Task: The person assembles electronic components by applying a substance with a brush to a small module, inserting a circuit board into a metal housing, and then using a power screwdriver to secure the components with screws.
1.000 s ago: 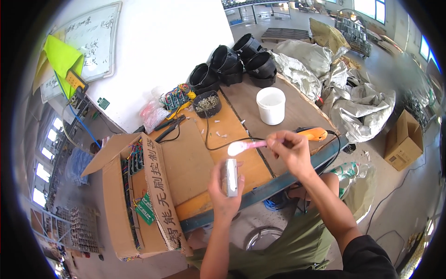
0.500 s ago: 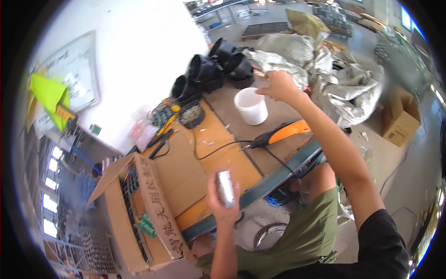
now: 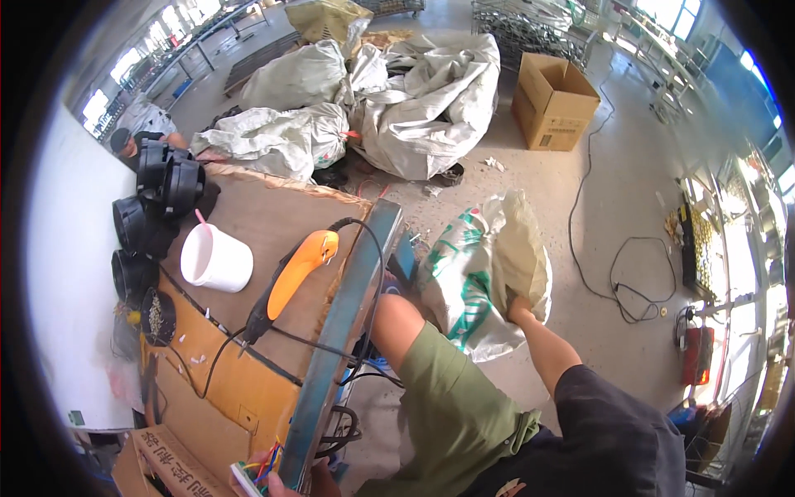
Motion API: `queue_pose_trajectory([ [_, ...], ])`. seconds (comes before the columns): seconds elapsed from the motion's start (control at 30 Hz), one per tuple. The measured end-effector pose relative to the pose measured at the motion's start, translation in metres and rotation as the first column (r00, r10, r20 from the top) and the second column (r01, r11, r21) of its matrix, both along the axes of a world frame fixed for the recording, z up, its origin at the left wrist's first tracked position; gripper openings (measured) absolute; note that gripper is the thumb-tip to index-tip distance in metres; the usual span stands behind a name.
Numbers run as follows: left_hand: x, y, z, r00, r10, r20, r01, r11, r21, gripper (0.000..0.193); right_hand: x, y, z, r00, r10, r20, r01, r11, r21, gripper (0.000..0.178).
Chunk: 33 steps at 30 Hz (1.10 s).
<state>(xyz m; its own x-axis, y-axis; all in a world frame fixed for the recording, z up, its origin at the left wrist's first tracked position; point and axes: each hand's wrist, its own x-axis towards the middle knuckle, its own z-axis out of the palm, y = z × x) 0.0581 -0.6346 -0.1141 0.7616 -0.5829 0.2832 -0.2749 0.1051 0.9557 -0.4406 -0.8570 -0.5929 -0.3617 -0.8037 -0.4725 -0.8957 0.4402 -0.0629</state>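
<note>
My left hand is at the lower edge, mostly cut off. Its fingers are closed on a flat, pale-edged part with coloured wires, probably a circuit board. Down on the right, my right hand reaches into the mouth of a white woven sack with green print, standing on the floor beside my knee. The sack hides those fingers. On the bench, an orange and black corded power tool lies near the edge. Beyond it stands a white plastic bucket with a pink stick at its rim.
Black round housings line the bench's left side, with a dark bowl of small pieces nearby. A cardboard box sits at the near left. Large white sacks and an open carton stand behind. A cable crosses the floor.
My view has swung right. My right hand has left the bucket and reached down into the sack. The shiny metal piece in my left hand is out of sight; a wired part shows there instead.
</note>
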Motion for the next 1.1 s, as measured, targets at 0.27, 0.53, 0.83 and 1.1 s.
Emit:
queue_pose_trajectory([
  [0.27,0.018,0.025,-0.009,0.961,0.151,-0.231,-0.132,0.987,0.095,0.056,0.066,-0.021,-0.042,0.952,0.213,0.218,-0.196,0.976,-0.098,0.052],
  [0.53,0.01,0.026,0.031,0.991,0.135,0.027,-0.137,0.959,0.247,0.043,0.106,-0.027,-0.001,0.953,0.282,0.112,-0.28,0.96,-0.03,0.055],
  [0.83,0.011,0.057,0.017,0.885,0.315,0.342,-0.415,0.867,0.277,0.046,0.097,-0.029,0.009,0.936,0.331,0.117,-0.326,0.944,-0.058,0.059],
  [1.1,0.034,0.069,0.024,0.839,0.203,0.505,-0.376,0.886,0.27,0.037,0.028,-0.038,-0.013,0.896,0.161,0.413,-0.085,0.977,-0.196,0.063],
])
